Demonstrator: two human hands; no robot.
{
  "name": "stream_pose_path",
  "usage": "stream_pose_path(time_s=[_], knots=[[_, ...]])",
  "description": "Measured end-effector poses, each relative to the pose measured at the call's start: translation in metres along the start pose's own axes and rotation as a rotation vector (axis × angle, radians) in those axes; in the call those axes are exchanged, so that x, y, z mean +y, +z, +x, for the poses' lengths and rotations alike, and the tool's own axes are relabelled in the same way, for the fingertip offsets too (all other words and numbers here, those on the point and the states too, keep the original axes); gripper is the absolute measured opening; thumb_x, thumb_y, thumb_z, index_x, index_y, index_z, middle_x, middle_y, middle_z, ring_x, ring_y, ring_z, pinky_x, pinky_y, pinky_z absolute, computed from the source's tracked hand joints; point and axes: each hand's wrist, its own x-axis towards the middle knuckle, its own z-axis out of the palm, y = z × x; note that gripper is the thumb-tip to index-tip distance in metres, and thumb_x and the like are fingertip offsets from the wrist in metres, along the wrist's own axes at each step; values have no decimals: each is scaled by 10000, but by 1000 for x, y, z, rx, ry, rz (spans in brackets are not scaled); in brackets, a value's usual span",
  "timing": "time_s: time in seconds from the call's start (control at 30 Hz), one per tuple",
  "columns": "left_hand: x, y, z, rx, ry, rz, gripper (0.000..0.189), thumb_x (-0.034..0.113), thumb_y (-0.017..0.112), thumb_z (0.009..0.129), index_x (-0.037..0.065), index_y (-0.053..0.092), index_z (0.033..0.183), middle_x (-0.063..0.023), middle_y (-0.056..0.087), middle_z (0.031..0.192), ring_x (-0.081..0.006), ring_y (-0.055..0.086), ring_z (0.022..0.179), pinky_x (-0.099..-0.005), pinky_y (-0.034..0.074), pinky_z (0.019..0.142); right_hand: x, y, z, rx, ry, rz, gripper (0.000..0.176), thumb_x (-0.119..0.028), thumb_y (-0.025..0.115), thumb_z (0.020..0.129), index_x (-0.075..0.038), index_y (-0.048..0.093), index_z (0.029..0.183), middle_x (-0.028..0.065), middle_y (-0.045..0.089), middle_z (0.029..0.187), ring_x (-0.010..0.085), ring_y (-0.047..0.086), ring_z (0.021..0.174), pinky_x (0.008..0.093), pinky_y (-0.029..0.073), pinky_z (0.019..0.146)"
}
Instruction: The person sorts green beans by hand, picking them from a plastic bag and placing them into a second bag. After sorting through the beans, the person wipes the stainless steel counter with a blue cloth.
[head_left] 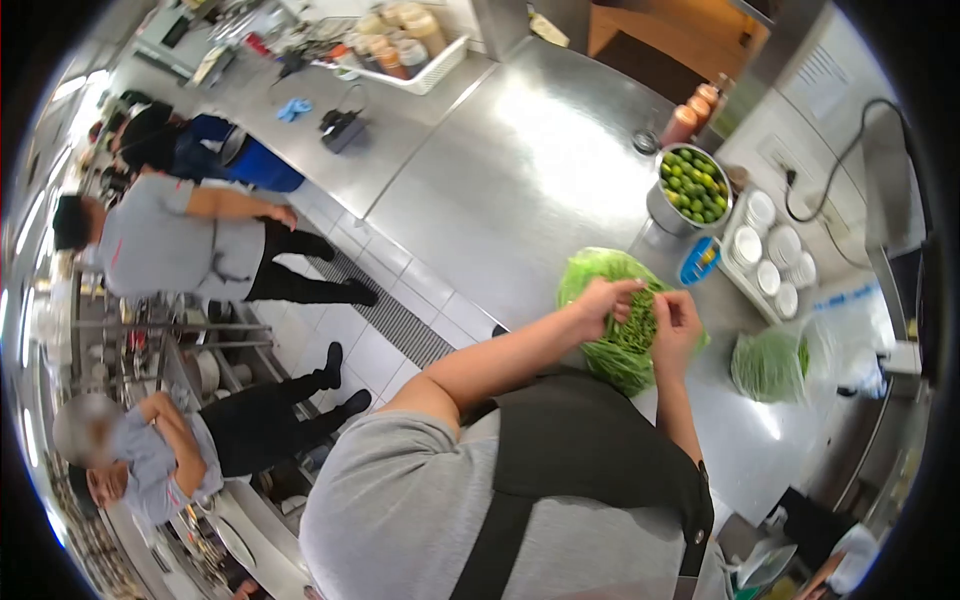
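A light green plastic bag [590,268] lies open on the steel counter in front of me, with a heap of thin green herbs or stems [634,335] inside. My left hand [604,306] is over the bag's left side, its fingers closed in a pinch. At the right side of the bag my right hand [677,324] is also closed, thumb and fingertips together. The two hands are close but apart, above the greens. Whatever the fingertips hold is too small to make out.
On the steel counter [450,190] are a metal pot of limes [655,205], a blue dish [698,261], a tray of white cups [740,268] and another bag of greens [768,366]. Sauce bottles [680,124] stand farther back. Several people, including one in grey [165,235], are nearby.
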Motion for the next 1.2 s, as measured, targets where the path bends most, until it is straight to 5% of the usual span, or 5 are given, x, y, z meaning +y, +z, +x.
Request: stream_pose_path(time_s=[0.37, 0.6, 0.7, 0.9, 1.2], knots=[[-13, -35, 7, 84, -65, -42, 301, 289, 577, 1025, 137, 507, 775, 39, 499, 668, -71, 434, 541, -232, 362, 477, -12, -2, -8, -501, 62, -127, 215, -46, 666, 930, 8, 536, 767, 38, 540, 733, 113, 492, 664, 284, 413, 636], [-40, -121, 50, 289, 542, 1031, 247, 240, 719, 918, -6, 707, 903, -132, 713, 780, -261, 685, 693, -420, 544, 609, 2, -7, -15, -481, 57, -368, 106, -10, 705, 858, -10, 599, 869, 62, 544, 844, 136, 503, 653, 289, 444, 632], [-20, -87, 7, 500, 525, 1495, 191, 186, 741, 829, -4, 724, 848, -234, 717, 876, -396, 710, 821, -495, 562, 734, 3, -13, -16, -466, 24, -382, 169, 16, 719, 820, -14, 632, 962, 78, 559, 963, 148, 542, 690, 292, 479, 658], [-19, -65, -5, 195, 261, 1796, 163, 81, 702, 739, -13, 724, 870, -245, 720, 907, -392, 715, 896, -483, 572, 764, 8, -23, -16, -537, 28, -390, 165, 4, 721, 831, -7, 641, 975, 66, 576, 953, 144, 584, 732, 284, 492, 675], [-7, -57, -11, 214, 237, 1841, 212, 133, 729, 744, 7, 709, 912, -220, 725, 969, -374, 708, 960, -465, 579, 806, 13, -28, -27, -565, 69, -412, 112, -2, 715, 846, -3, 653, 939, 63, 582, 917, 139, 591, 742, 278, 486, 673]])
